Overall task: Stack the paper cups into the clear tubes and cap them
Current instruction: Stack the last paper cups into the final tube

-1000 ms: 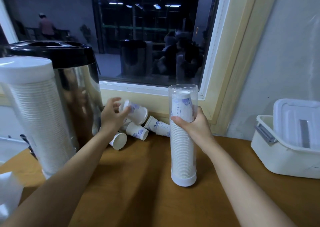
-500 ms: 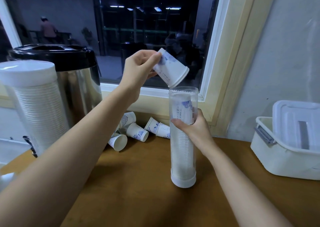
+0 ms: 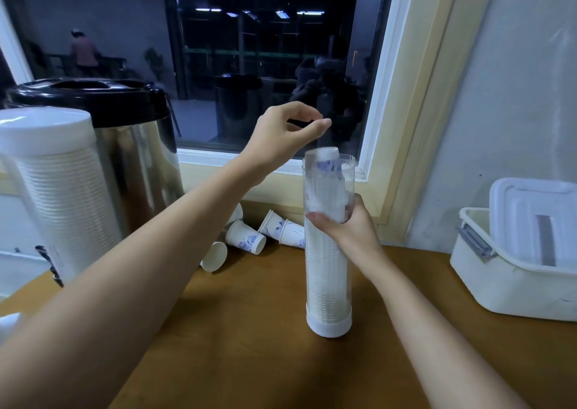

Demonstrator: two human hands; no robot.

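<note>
- Since half a second ago the cup (image 3: 327,160) has left my left grip (image 3: 287,134), which now hovers empty, fingers loosely curled and apart, just above the clear tube (image 3: 327,277).
- That cup sits bottom-up on the stack inside, close under the tube's rim.
- My right grip (image 3: 346,232) is wrapped round the tube's upper half, holding it upright mid-worktop (image 3: 249,352).
- Done, I judge: this tube is nearly full, and the other tube (image 3: 59,196) at the left edge is filled and capped.
- Left: the loose cups (image 3: 246,238) lying along the back edge, then this tube's cap, which I cannot see.
- Cups carry a blue print, but no writing is legible.
</note>
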